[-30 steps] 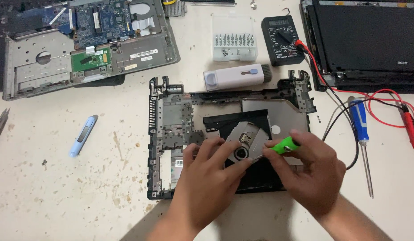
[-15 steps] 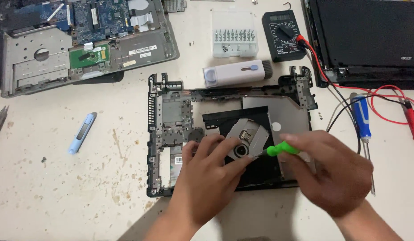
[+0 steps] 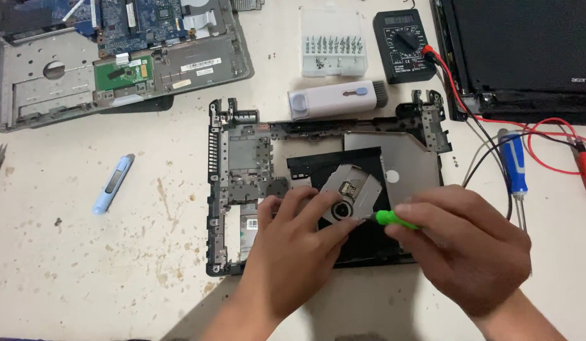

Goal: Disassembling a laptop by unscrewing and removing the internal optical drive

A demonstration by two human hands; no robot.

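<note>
An open optical disc drive (image 3: 359, 189) lies in a stripped black laptop base frame (image 3: 239, 158) on a stained pale table. My left hand (image 3: 293, 246) rests on the drive's front, fingers spread over its tray beside the spindle. My right hand (image 3: 463, 246) grips a small green-handled screwdriver (image 3: 394, 219), held nearly flat with its tip pointing left at the drive mechanism, next to my left fingertips.
A laptop top case with motherboard (image 3: 116, 63) lies at the back left. A bit set case (image 3: 334, 44), a white cleaning tool (image 3: 337, 100), a multimeter (image 3: 403, 44) with red and black leads, a blue screwdriver (image 3: 514, 167) and a black laptop lid (image 3: 520, 50) sit behind and right. A blue pen-like tool (image 3: 113, 183) lies left.
My right hand has tilted the green screwdriver from upright to nearly flat and shifted it left and lower, tip now at the drive mechanism. My left hand stays on the drive.
</note>
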